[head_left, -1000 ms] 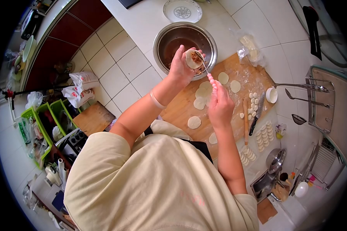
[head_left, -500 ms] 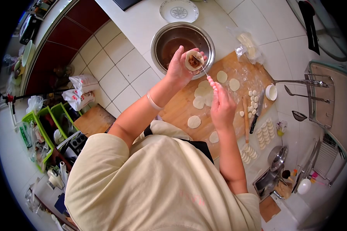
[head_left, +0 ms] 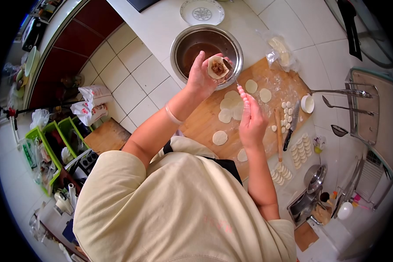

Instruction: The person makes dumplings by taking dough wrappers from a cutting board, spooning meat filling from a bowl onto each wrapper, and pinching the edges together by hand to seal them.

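My left hand (head_left: pixel 202 78) holds a round dough wrapper (head_left: pixel 211 71) with brown filling (head_left: pixel 218 67) in its middle, over the near rim of a metal bowl (head_left: pixel 177 65). My right hand (head_left: pixel 253 123) grips the pink beaded handle of a spoon (head_left: pixel 243 93), whose head lies at the right edge of the wrapper. More flat wrappers (head_left: pixel 220 138) lie on the floured wooden board (head_left: pixel 266 72). Small dough pieces (head_left: pixel 288 105) sit on the board beside a rolling pin (head_left: pixel 278 135) and a knife (head_left: pixel 291 126).
Rows of folded dumplings (head_left: pixel 300 151) lie right of the board. A patterned plate (head_left: pixel 202 12) stands behind the bowl, and a plastic bag (head_left: pixel 281 50) at the board's back corner. A small white bowl (head_left: pixel 308 104) and ladles (head_left: pixel 339 131) are at the right.
The spoon head has moved from the filling to the wrapper's right edge. More of the filling shows. My left hand has shifted slightly left with the wrapper.
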Demonstrator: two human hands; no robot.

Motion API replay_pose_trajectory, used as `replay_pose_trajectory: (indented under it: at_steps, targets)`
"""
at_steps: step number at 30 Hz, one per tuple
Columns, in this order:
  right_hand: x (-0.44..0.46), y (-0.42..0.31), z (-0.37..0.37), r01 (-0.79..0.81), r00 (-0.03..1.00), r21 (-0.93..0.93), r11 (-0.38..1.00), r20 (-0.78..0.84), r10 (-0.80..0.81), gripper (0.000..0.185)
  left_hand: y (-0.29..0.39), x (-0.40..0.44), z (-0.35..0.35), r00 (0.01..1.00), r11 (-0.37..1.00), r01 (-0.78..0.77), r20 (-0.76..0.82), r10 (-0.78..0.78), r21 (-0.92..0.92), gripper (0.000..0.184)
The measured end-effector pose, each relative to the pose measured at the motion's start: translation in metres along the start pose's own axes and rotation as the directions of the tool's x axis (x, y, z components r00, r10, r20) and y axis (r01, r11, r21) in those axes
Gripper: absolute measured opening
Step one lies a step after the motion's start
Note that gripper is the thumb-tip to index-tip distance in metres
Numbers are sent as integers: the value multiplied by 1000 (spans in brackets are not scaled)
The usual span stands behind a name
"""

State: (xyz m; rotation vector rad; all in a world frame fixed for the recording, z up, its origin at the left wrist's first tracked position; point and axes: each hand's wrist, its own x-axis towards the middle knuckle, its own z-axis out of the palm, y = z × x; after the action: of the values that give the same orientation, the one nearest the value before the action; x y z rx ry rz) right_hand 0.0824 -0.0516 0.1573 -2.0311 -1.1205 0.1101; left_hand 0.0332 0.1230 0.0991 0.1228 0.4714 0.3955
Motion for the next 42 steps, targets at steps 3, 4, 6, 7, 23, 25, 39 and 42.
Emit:
replay_pose_trajectory:
  at_steps: [3,4,6,7,23,25,39,42]
  targets:
    - [-5,-7,0,-47,999,61,997,-3,47,21,-1,1,1,1000,998,-22,-7,21,-55,59]
    - [-6,-8,0,-92,995,70,993,35,90,21,-1,1,1,999,997,-37,-23,36,-75,59]
    - [-7,-5,3,-74,997,101,992,1,74,22,-1,1,1,999,995,-42,-30,39,-86,58]
    - [-8,-4,4,-56,998,131,990,-34,61,22,-1,1,1,999,994,-44,-36,41,-98,58]
    - [-4,-8,3,-78,997,91,993,18,76,20,-7,0,-1,997,982,-76,27,72,174,58]
    - [-4,-6,3,-19,999,141,990,-24,22,20,-5,0,2,998,993,-66,-18,68,94,57]
    - [0,-1,-1,-59,998,219,974,19,56,20,5,-7,-1,997,993,69,-25,-72,-94,53]
    - [13,8,10,-89,994,259,962,-32,100,19,9,-2,-25,995,998,54,-83,-53,15,51]
